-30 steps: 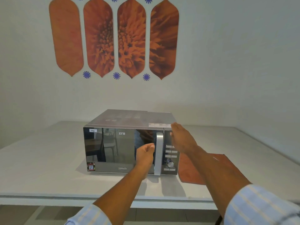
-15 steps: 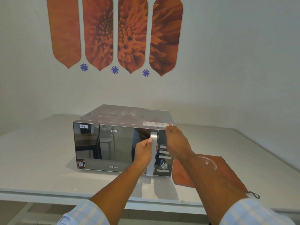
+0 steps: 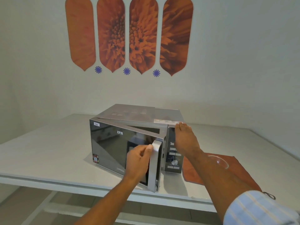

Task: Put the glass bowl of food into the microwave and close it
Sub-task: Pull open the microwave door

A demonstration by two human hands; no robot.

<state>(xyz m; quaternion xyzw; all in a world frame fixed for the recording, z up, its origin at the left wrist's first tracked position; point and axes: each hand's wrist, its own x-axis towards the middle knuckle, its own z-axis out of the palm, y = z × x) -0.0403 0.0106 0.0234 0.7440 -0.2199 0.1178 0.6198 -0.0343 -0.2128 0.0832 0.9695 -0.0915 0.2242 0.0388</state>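
A silver microwave (image 3: 139, 113) with a dark mirrored door (image 3: 113, 143) stands on the white table (image 3: 48, 143). The door is swung partly open toward me, hinged at its left. My left hand (image 3: 139, 158) grips the door's vertical silver handle (image 3: 155, 161). My right hand (image 3: 184, 138) lies flat with fingers apart against the top right front corner, over the control panel (image 3: 172, 161). A glass bowl (image 3: 219, 161) sits on an orange cloth (image 3: 238, 172) right of the microwave, mostly hidden behind my right forearm; its contents cannot be seen.
The table's front edge (image 3: 97, 185) runs below the microwave, with floor under it. White walls close the back and right side. Orange flower panels (image 3: 128, 34) hang on the back wall.
The microwave door was shut before and now stands partly open, pulled outward by my left hand on the handle. My right hand stays pressed on the top right corner.
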